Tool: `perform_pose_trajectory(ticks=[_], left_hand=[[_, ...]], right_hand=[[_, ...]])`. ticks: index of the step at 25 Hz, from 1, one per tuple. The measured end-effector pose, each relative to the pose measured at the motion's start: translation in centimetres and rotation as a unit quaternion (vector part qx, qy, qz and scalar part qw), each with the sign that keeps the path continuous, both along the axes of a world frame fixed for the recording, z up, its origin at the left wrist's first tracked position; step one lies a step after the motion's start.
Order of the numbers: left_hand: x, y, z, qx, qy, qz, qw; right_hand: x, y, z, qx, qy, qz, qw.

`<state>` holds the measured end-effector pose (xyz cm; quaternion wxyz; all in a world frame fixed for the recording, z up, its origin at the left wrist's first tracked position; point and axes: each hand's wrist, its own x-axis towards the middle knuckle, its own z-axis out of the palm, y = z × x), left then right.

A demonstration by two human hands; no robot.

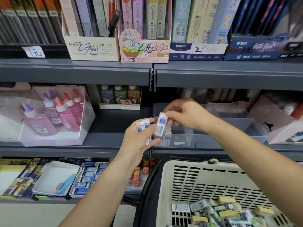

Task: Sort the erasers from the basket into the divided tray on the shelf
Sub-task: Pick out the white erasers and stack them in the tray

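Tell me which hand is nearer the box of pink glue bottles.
Left. The left hand, gripping erasers, is right of the box of pink glue bottles; the right hand, pinching one eraser, is farther right.

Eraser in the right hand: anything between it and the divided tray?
Nothing visible. The eraser, pinched by the right hand, hangs at the left end of the divided tray, where other erasers stand. The left hand holds spare erasers beside it, left of the tray.

Up top, a pink cartoon-rabbit display box (145,46) stands between a cream lead box (91,48) and a blue-and-white one (196,50) (each has handwriting scrawled across its front). At middle left, pink and purple glue bottles (65,117) stand upright in a clear-fronted carton (52,141). At lower left lies an open white box (52,174).
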<state>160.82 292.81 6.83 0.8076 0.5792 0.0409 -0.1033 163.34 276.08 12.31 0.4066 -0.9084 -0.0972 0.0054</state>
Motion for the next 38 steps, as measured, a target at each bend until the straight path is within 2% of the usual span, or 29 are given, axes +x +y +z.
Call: perform_pose_trajectory(ticks=[2,4,5,9,12,15,25,27,29,32,34,38], left_hand=[[0.3,0.2,0.0,-0.018,0.01,0.036,0.999],[0.5,0.4,0.1,-0.034,0.027,0.057,0.997],[0.5,0.5,0.2,-0.036,0.033,0.051,0.997],[0.2,0.2,0.0,-0.016,0.041,0.01,0.999],[0.3,0.1,0.0,-0.017,0.053,0.014,0.998],[0.4,0.0,0.0,-0.016,0.063,0.011,0.998],[0.6,0.1,-0.3,0.006,0.046,0.05,0.998],[0.5,0.0,-0.1,0.009,0.033,0.043,0.998],[0.3,-0.1,0.0,0.017,0.015,0.026,0.999],[0.0,-0.2,0.2,0.043,-0.005,-0.02,0.999],[-0.1,-0.2,0.3,0.057,-0.009,-0.039,0.998],[-0.1,0.3,0.6,0.066,-0.008,0.012,0.998]], right_hand=[[1.0,-1.1,0.5,-0.029,-0.055,-0.086,0.994],[1.8,-1.9,0.7,-0.138,-0.105,-0.146,0.974],[2.1,-2.0,0.5,-0.164,-0.118,-0.149,0.968],[1.9,-1.0,-1.2,-0.139,-0.106,-0.113,0.978],[1.8,-0.6,-2.4,-0.144,-0.101,-0.084,0.981],[2.0,-0.1,-3.5,-0.134,-0.058,-0.086,0.986],[1.3,-0.2,-3.9,-0.192,-0.009,-0.056,0.98],[0.9,-0.2,-3.3,-0.206,-0.057,-0.082,0.973],[0.1,0.2,-2.3,-0.138,-0.107,-0.076,0.982],[-1.4,1.7,-1.6,-0.018,-0.062,0.014,0.998],[-1.5,1.3,-1.3,-0.019,-0.053,0.021,0.998],[-1.3,-2.3,0.1,-0.067,-0.097,-0.084,0.989]])
